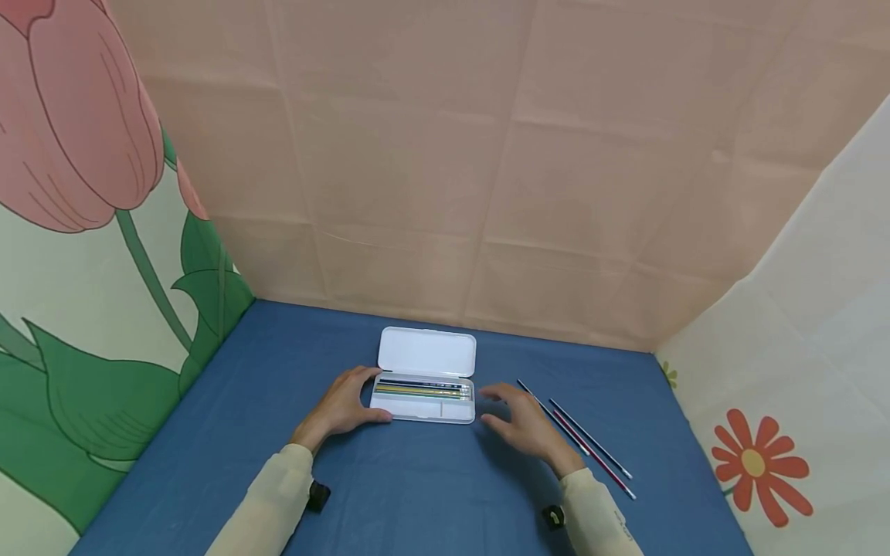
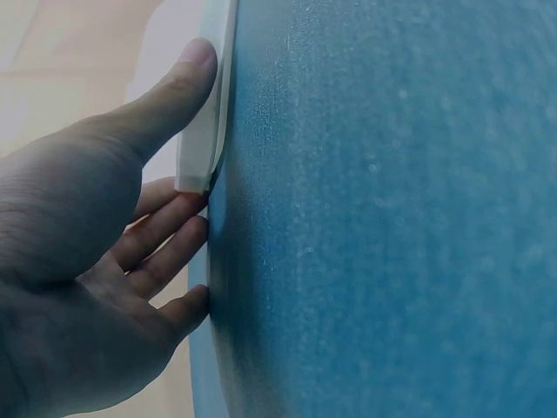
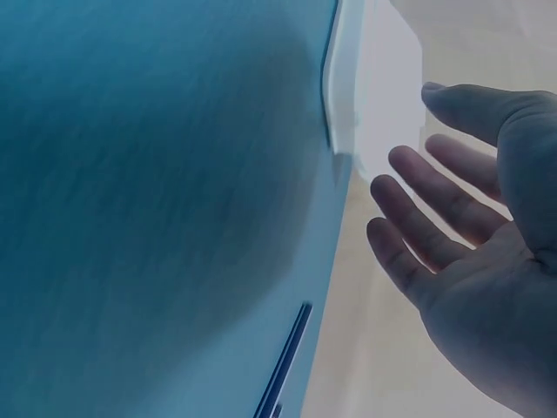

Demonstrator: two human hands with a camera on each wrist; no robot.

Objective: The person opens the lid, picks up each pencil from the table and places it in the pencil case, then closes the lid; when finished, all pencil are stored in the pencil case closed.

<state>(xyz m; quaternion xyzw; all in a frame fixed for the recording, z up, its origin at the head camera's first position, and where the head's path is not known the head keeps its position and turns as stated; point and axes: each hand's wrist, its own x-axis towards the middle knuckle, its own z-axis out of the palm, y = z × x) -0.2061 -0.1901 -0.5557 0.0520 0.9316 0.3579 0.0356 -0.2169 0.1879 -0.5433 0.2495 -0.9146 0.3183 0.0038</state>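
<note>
A white pencil case (image 1: 403,408) lies on the blue cloth with its lid (image 1: 427,351) swung back. Several pencils (image 1: 420,388), among them dark, yellow and green ones, lie side by side in its rear part. My left hand (image 1: 342,403) holds the case's left end, thumb at the front corner and forefinger at the back one. In the left wrist view, the thumb (image 2: 178,87) presses along the case's edge. Just off the right end hovers my right hand (image 1: 523,423), fingers spread and holding nothing.
To the right of my right hand lie loose pencils: a dark one (image 1: 540,401), a red one (image 1: 603,461) and another dark one (image 1: 591,439). A beige sheet (image 1: 445,193) rises behind the blue table cloth (image 1: 410,486). Printed flower panels stand on both sides.
</note>
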